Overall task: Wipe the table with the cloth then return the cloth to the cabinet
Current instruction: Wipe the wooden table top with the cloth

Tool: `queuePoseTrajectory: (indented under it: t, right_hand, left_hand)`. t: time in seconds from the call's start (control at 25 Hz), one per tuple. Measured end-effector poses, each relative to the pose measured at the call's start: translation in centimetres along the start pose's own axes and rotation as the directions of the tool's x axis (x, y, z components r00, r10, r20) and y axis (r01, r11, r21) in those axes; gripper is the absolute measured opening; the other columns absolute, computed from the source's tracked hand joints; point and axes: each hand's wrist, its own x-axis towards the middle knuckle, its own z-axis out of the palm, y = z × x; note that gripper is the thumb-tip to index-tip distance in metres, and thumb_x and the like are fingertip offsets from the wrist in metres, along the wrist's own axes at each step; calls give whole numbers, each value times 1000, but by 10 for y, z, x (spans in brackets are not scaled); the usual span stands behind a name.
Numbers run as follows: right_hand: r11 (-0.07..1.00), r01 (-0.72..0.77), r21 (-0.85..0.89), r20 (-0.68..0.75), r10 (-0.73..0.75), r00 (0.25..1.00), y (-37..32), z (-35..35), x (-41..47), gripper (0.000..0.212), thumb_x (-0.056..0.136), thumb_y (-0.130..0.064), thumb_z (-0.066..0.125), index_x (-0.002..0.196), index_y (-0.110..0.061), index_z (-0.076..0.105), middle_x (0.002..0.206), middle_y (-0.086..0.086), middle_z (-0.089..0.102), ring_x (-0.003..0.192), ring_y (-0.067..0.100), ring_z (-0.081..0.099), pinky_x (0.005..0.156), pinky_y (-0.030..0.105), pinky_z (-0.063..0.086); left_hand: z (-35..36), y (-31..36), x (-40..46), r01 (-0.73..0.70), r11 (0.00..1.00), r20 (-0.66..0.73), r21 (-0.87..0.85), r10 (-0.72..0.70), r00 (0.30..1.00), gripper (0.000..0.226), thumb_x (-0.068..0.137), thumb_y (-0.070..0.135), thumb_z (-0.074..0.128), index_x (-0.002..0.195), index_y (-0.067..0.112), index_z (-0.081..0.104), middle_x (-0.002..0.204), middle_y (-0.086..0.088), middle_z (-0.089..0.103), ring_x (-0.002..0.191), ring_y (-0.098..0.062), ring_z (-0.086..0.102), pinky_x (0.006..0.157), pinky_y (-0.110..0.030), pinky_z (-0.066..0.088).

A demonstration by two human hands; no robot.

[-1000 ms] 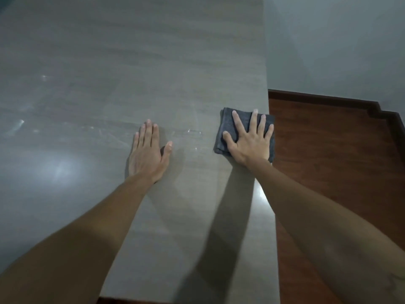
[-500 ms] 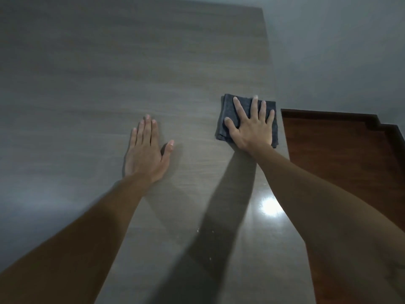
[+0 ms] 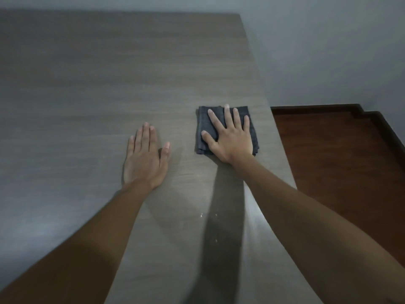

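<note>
A folded dark grey cloth (image 3: 203, 121) lies flat on the grey wood-grain table (image 3: 87, 95), a short way in from the table's right edge. My right hand (image 3: 230, 137) presses down on it with fingers spread and straight, covering most of the cloth. My left hand (image 3: 145, 159) rests flat on the bare tabletop to the left of the cloth, fingers together and straight. The cabinet is not in view.
The table's right edge (image 3: 282, 163) runs diagonally down the frame. Beyond it lies a red-brown wooden floor (image 3: 341, 176) with a dark skirting board. A plain pale wall (image 3: 328, 51) stands behind the table's far right corner. A few small specks (image 3: 208, 216) glint on the table.
My right hand has slid the cloth away from the table's right edge, further onto the tabletop. The view has tilted so more of the far table end and wall shows. My left hand stays flat.
</note>
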Motion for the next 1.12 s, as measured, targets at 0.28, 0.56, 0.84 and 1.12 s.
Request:
queuePoseTrajectory:
  t: [0.28,0.56,0.84,1.12]
  right_hand:
    - [999,-10,41,-34,12,999,-10,19,-169,80,91,-74,9,163,-38,6,172,8,2,159,30,1,127,55,-2]
    - [999,-34,-7,-57,34,998,5,42,-369,75,98,-73,13,164,-37,5,172,4,1,159,27,1,128,53,4]
    - [1000,-27,-3,-15,27,1000,-35,56,-497,76,100,-73,15,164,-35,1,172,5,-1,159,25,-8,127,52,1]
    - [999,36,40,-27,-35,999,-91,57,-492,76,101,-72,23,164,-34,3,172,6,-2,159,26,-8,126,55,0]
  left_hand:
    - [4,-12,-149,-71,997,14,-29,72,997,83,93,59,-12,158,8,0,166,-6,-9,153,-18,-6,124,-37,-6]
    - [10,-22,-310,-123,992,0,-42,123,992,80,96,59,-11,156,8,4,166,-9,-1,153,-18,-2,124,-38,-2]
    - [8,-28,-394,-61,995,-21,-77,60,998,77,99,56,-3,156,5,8,165,-10,1,154,-20,1,123,-41,1]
    - [7,-28,-392,-6,998,-42,-63,4,999,78,97,56,-8,156,6,2,166,-10,-3,154,-20,-2,125,-42,1]
